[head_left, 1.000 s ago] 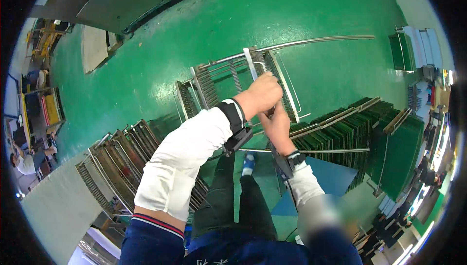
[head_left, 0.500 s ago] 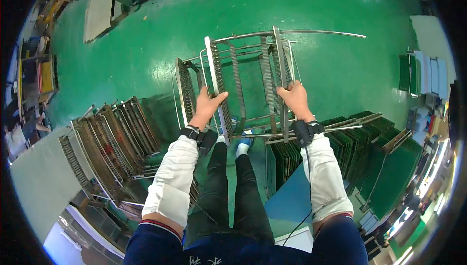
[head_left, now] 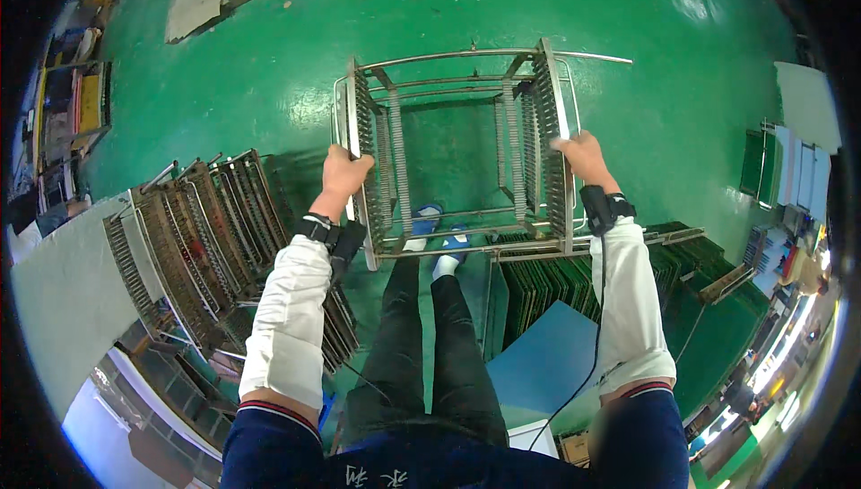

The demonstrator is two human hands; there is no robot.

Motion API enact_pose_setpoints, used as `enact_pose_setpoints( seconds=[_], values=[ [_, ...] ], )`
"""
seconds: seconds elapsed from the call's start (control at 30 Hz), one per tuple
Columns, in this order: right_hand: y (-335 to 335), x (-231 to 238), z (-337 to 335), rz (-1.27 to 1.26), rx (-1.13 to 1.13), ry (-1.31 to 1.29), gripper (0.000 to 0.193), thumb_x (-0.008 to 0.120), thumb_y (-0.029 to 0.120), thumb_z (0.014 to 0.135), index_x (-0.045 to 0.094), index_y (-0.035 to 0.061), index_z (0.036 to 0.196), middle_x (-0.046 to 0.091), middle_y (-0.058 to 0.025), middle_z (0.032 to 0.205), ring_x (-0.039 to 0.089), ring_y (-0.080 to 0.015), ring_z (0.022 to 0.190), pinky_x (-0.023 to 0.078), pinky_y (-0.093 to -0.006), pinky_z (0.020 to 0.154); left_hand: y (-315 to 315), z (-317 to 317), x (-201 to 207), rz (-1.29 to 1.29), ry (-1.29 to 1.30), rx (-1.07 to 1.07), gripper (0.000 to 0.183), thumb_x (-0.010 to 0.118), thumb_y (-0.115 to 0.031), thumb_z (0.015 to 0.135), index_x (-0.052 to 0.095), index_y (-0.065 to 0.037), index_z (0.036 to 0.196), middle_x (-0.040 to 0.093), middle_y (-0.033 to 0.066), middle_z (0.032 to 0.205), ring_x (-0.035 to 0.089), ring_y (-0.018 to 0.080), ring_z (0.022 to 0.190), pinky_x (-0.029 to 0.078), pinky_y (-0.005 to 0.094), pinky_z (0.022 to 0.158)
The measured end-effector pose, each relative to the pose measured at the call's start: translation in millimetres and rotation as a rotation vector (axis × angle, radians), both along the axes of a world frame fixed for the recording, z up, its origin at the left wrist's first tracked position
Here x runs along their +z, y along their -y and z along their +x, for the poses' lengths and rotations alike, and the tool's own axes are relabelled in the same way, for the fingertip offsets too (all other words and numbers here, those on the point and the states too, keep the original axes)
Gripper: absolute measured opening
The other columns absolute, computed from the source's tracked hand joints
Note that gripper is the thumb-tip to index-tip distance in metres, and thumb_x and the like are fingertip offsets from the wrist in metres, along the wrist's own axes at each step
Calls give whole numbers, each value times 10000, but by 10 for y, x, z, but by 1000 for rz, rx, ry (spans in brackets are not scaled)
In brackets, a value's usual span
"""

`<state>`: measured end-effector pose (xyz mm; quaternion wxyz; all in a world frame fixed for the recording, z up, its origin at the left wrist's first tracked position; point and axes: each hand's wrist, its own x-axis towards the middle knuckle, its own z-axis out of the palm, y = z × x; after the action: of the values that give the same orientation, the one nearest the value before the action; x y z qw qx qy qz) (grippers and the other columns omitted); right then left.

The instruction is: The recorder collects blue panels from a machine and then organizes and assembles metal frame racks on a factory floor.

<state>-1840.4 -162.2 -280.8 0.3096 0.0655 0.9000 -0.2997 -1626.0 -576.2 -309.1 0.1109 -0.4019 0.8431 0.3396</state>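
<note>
Slotted steel rack (head_left: 457,144), boxy and empty, gripped by left hand (head_left: 343,175) and right hand (head_left: 584,155).

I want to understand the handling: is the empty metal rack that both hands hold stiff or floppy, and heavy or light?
The metal rack is probably stiff: welded bars and slotted rails. Its slots look empty, so likely light for its bulk. The left hand and right hand grip opposite sides, suggesting it is awkward one-handed.
</note>
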Motion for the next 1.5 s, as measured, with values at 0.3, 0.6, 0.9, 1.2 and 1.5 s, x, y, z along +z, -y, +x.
enact_pose_setpoints(
  seconds=[0.3, 0.6, 0.9, 1.2, 1.5],
  values=[
    [293, 120, 320, 55, 16, -340, 607, 704, 297, 684, 532, -78, 1129, 662, -259, 812, 667, -394, 818, 513, -426, 751, 135, 115, -222, 21, 38, -10, 472, 735, -315, 701, 548, 88, 859, 643, 228, 802, 658, 318, 790, 513, 398, 721],
    [146, -281, 279, 43, 53, -404, 762, 675, 304, 730, 409, -20, 1365, 658, -301, 924, 647, -449, 876, 509, -479, 792, 182, -72, -284, -8, 60, -64, 449, 748, -310, 687, 556, 67, 837, 632, 211, 789, 644, 330, 766, 505, 411, 703],
    [342, -444, 368, 373, 245, -547, 760, 646, 343, 760, 395, 13, 1396, 499, -175, 1315, 464, -362, 1201, 360, -530, 988, 132, 70, -466, -37, 114, 67, 457, 732, -305, 689, 571, 60, 911, 659, 217, 867, 651, 374, 860, 510, 416, 795],
    [283, -930, 358, 387, 79, -344, 889, 686, 517, 749, 324, 151, 1475, 386, -195, 1462, 393, -426, 1305, 315, -601, 1027, 115, 133, -772, -46, 160, 162, 883, 752, -322, 665, 325, -134, 1414, 382, 239, 1422, 476, 431, 1229, 421, 490, 1002],
    [71, -1022, 254, 365, 43, -201, 1087, 725, 607, 653, 252, 124, 1504, 384, -293, 1425, 408, -474, 1275, 341, -602, 1021, 156, 62, -742, 44, 156, 184, 1071, 794, -270, 616, 203, -160, 1503, 420, 309, 1333, 483, 434, 1209, 415, 462, 1022]
  ],
)
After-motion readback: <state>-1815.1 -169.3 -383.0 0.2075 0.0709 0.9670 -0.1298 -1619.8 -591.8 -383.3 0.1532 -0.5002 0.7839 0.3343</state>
